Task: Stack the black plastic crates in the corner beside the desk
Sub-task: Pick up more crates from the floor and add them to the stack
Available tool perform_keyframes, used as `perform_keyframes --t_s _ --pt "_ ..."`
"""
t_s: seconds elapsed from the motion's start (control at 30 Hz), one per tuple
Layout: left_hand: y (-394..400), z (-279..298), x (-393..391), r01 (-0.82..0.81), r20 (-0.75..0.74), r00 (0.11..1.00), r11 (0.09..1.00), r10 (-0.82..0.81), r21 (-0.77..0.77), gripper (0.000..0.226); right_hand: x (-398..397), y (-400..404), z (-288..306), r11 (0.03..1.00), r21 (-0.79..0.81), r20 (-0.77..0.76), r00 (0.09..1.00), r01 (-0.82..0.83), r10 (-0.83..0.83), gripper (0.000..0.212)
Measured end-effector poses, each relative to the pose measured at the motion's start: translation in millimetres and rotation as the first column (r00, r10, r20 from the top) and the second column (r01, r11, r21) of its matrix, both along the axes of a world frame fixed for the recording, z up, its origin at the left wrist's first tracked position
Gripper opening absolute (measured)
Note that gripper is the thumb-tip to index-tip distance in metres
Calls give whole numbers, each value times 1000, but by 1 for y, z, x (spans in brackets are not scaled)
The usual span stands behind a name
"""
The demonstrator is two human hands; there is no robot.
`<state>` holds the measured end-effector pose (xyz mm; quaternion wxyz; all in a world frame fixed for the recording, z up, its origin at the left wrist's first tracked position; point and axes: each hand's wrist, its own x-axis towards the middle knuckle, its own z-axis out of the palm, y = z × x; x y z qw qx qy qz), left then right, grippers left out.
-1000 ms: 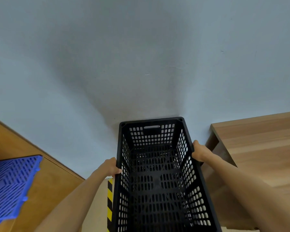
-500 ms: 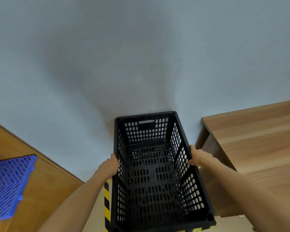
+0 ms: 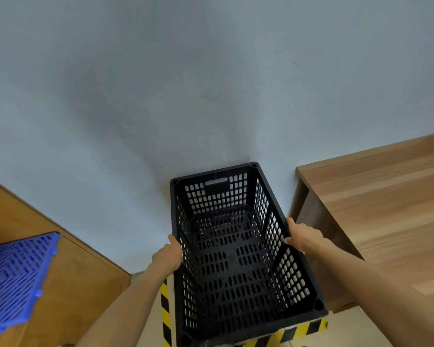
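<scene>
Setting: pale wall (image 3: 211, 83), desk (image 3: 386, 209) at 3 o'clock.
Crate (image 3: 236, 259): at 6 o'clock, against wall.
Left hand (image 3: 167, 256), right hand (image 3: 302, 236): gripping long rims.
Progress: one crate visible; stacking apparently unfinished.

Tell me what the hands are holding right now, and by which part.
Both hold the black crate by the top rims of its long sides: left hand on the left rim, right hand on the right rim, about midway along.
</scene>
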<state>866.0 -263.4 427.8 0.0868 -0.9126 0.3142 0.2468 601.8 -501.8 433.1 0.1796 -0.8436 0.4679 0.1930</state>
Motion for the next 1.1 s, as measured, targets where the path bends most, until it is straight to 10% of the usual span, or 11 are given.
perform_keyframes --t_s 0.8,1.1 --pt "59 12 -33 43 0 999 990 -44 -132 77 59 -32 34 971 -39 222 945 -236 238 81" --pt "148 2 -119 -425 -86 905 890 417 -164 55 118 35 30 699 236 369 727 -676 579 46"
